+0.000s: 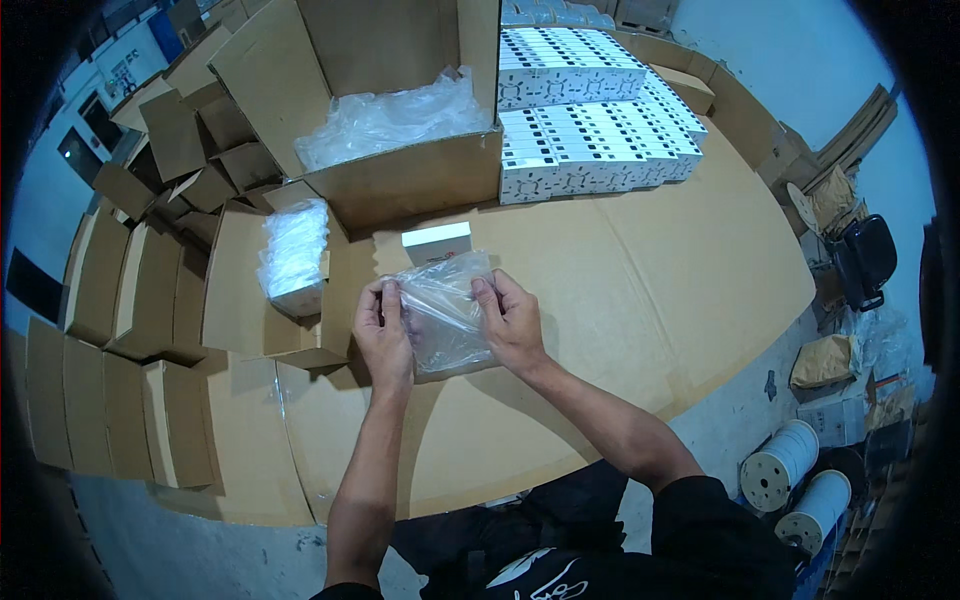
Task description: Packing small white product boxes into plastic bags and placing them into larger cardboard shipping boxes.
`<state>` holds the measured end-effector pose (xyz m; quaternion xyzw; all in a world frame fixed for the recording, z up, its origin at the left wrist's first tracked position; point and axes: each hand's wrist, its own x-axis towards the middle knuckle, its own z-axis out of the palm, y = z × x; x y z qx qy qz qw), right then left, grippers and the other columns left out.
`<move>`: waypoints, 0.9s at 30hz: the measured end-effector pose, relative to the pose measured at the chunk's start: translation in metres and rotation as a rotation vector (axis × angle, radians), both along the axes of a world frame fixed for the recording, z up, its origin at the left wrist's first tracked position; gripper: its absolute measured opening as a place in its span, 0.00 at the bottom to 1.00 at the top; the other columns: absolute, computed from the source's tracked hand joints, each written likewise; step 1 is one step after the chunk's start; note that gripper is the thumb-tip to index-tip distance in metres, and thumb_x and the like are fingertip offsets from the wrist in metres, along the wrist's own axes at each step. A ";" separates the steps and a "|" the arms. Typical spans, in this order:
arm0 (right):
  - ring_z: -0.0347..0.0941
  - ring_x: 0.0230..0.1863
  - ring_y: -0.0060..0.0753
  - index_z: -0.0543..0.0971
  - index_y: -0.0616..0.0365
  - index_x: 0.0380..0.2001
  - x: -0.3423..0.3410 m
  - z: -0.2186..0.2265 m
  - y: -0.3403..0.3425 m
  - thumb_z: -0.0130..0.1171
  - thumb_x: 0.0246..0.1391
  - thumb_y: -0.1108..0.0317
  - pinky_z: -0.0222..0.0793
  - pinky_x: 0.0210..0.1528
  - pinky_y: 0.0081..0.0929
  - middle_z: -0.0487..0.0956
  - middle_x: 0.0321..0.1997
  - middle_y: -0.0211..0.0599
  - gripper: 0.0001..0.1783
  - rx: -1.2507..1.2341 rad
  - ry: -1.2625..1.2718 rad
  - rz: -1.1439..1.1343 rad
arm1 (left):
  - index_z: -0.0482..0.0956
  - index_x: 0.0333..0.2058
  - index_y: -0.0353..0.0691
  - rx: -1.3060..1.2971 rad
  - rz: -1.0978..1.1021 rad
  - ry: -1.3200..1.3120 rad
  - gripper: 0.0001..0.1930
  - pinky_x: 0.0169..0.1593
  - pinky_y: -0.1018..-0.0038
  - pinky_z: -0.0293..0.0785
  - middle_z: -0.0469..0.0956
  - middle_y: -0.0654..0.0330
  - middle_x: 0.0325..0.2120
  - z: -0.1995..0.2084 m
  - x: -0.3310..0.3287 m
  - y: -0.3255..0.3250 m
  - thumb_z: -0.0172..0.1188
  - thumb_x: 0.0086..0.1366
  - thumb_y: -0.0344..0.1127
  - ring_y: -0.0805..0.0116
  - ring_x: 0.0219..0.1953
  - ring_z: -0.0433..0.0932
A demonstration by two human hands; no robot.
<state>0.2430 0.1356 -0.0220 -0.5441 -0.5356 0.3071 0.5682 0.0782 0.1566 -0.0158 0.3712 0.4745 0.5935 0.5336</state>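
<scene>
Between my two hands a clear plastic bag [440, 320] is stretched above the cardboard-covered table, and it looks flat. My left hand [383, 325] pinches its left upper edge, thumb on top. At the right upper edge, my right hand [512, 318] grips the plastic between thumb and fingers. Just beyond the bag stands a small white box [437, 243], its lower part seen through the plastic. To the left is an open carton [240, 285] with a row of plastic-wrapped white boxes [297, 250] inside.
A large open carton [410, 180] at the back holds a heap of clear plastic bags [400, 118]. Stacked white printed boxes [590, 120] fill the back right. Empty cartons [140, 290] crowd the left side. Cable spools [780, 465] and a black chair [865, 258] stand at right.
</scene>
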 end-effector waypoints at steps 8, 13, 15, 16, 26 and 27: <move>0.73 0.31 0.17 0.79 0.60 0.45 0.013 0.007 0.012 0.55 0.70 0.63 0.70 0.35 0.18 0.80 0.35 0.26 0.11 -0.078 0.737 0.104 | 0.77 0.45 0.36 0.290 0.079 0.270 0.09 0.40 0.82 0.67 0.75 0.68 0.35 -0.007 0.005 -0.003 0.52 0.77 0.36 0.82 0.36 0.70; 0.73 0.30 0.15 0.79 0.61 0.44 0.002 0.009 -0.004 0.57 0.69 0.63 0.69 0.30 0.19 0.79 0.33 0.27 0.11 -0.200 0.555 0.123 | 0.76 0.45 0.35 0.322 0.124 0.303 0.10 0.36 0.83 0.65 0.73 0.68 0.32 -0.006 0.005 -0.001 0.52 0.77 0.36 0.83 0.32 0.66; 0.68 0.27 0.13 0.79 0.62 0.35 -0.002 -0.007 -0.003 0.57 0.69 0.63 0.65 0.27 0.21 0.76 0.25 0.25 0.13 -0.219 0.175 0.149 | 0.76 0.45 0.36 0.403 0.246 0.342 0.10 0.34 0.83 0.64 0.72 0.69 0.31 -0.010 0.002 0.004 0.51 0.78 0.36 0.84 0.31 0.65; 0.68 0.27 0.13 0.79 0.62 0.35 -0.005 -0.007 -0.003 0.57 0.69 0.63 0.65 0.27 0.21 0.76 0.25 0.25 0.13 -0.220 0.175 0.151 | 0.76 0.45 0.36 0.402 0.247 0.343 0.10 0.34 0.83 0.64 0.72 0.69 0.31 -0.009 0.000 0.004 0.51 0.78 0.36 0.84 0.31 0.65; 0.67 0.24 0.14 0.77 0.62 0.29 0.003 -0.010 0.004 0.56 0.69 0.64 0.64 0.26 0.22 0.73 0.20 0.24 0.15 -0.130 0.244 0.013 | 0.77 0.46 0.36 -0.012 -0.311 0.250 0.13 0.44 0.76 0.80 0.81 0.64 0.35 0.004 -0.002 -0.020 0.68 0.65 0.31 0.75 0.35 0.80; 0.70 0.25 0.15 0.78 0.61 0.30 0.009 -0.006 0.008 0.56 0.69 0.65 0.66 0.27 0.21 0.74 0.21 0.25 0.14 -0.150 0.259 -0.006 | 0.78 0.45 0.35 -0.048 -0.357 0.256 0.15 0.45 0.75 0.80 0.82 0.62 0.37 0.003 -0.002 -0.018 0.71 0.62 0.30 0.74 0.37 0.81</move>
